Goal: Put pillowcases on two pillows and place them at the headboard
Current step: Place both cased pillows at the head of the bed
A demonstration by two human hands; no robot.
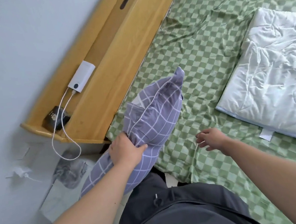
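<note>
Left hand [127, 149] grips the pillow [151, 118], purple-grey with white grid checks and piping. Right hand [211, 139] hovers loose-fingered, holding nothing. No readable writing anywhere.

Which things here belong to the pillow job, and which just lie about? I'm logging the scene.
Job: cased pillow, held by left hand; bare pillow; headboard; right hand, free.
Lying about: power bank, cable, black box.

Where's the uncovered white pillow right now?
In the head view, the bare white pillow lies flat on the green checked sheet, far right, beyond the empty right hand.
</note>
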